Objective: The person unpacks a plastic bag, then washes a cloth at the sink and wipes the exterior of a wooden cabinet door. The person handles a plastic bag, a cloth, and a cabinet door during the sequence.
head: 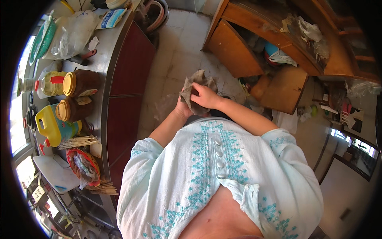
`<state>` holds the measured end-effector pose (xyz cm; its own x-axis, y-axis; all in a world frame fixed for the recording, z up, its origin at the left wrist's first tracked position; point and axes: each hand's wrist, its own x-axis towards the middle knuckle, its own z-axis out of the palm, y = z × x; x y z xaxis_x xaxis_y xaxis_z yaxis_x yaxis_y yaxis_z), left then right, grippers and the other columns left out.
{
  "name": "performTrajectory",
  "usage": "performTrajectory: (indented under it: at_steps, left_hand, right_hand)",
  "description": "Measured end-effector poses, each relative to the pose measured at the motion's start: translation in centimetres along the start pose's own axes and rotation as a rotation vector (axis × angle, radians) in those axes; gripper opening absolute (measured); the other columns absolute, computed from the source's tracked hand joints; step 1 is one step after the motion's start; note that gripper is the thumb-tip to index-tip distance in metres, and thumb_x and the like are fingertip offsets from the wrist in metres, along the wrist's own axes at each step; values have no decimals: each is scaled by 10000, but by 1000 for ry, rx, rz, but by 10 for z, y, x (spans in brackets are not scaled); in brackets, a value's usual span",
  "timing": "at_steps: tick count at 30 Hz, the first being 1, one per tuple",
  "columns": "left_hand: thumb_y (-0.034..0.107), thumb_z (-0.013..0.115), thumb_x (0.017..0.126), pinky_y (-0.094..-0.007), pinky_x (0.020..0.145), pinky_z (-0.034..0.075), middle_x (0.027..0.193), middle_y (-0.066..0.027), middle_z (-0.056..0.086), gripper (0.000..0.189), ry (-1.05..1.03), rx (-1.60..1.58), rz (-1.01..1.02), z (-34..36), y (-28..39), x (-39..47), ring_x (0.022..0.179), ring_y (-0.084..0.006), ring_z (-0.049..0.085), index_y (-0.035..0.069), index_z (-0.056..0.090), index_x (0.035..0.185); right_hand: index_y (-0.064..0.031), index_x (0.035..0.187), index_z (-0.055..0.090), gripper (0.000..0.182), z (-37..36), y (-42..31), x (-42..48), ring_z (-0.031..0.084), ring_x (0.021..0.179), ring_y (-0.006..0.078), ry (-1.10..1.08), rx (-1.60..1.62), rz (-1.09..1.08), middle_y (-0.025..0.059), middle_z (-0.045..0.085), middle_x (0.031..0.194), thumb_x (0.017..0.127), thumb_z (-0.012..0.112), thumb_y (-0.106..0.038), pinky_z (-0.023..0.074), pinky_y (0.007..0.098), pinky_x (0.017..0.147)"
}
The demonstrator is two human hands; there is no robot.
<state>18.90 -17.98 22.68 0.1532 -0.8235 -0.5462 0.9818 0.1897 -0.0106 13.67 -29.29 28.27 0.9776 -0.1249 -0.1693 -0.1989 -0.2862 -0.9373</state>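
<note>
A crumpled grey-brown cloth (199,84) is held in front of my body, above the tiled floor. My left hand (183,106) cups it from below and the left, its fingers mostly hidden behind the fabric. From the right, my right hand (205,96) pinches a fold of the same cloth between thumb and fingers. The cloth's upper edge flops loosely past both hands.
To the left runs a counter (103,64) bearing jars (85,82), a yellow jug (56,124), chopsticks (78,142) and a red basket (69,158). Ahead on the right, a wooden cabinet has open doors (235,49) reaching over the floor (179,56). Tubs (156,16) stand beyond the counter.
</note>
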Motion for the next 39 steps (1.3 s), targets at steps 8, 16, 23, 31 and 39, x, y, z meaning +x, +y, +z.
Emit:
performTrajectory:
  at_steps: [8, 16, 23, 31, 39]
  left_hand:
    - [358, 382, 859, -377, 813, 454, 1026, -119, 549, 385, 13, -17, 170, 5, 21, 25, 931, -247, 540, 47, 520, 1039]
    - [329, 369, 870, -392, 826, 438, 1031, -122, 549, 362, 196, -20, 363, 34, -2, 106, 936, -258, 533, 50, 516, 1048]
    - [328, 395, 868, -389, 916, 376, 1103, -119, 532, 381, 154, -336, 438, 88, -31, 191, 1017, -265, 500, 32, 506, 1081]
    - [335, 385, 869, -383, 927, 370, 1129, -122, 511, 394, 28, -479, 459, 131, -67, 242, 1032, -279, 483, 32, 491, 1097]
    - [370, 386, 855, -421, 961, 326, 1199, -134, 458, 447, 27, -511, 516, 43, -58, 270, 1100, -297, 434, 49, 461, 1157]
  right_hand:
    - [11, 922, 502, 287, -25, 2, 46, 551, 870, 327, -243, -142, 23, 199, 572, 925, 727, 524, -198, 439, 369, 739]
    - [8, 938, 510, 235, -110, 43, 63, 564, 849, 270, -340, 15, -3, 153, 584, 912, 760, 506, -145, 444, 348, 720]
    - [-41, 968, 507, 227, -291, 115, 53, 526, 852, 286, 81, -386, -205, 136, 526, 909, 742, 527, -34, 428, 338, 741]
    - [-51, 1196, 351, 555, -362, 235, 24, 418, 1039, 348, 158, -657, -36, 179, 439, 1100, 722, 610, -179, 356, 392, 879]
    - [-35, 1242, 279, 595, -335, 320, 14, 500, 929, 416, 136, -685, 320, 272, 485, 1077, 761, 566, -237, 423, 436, 750]
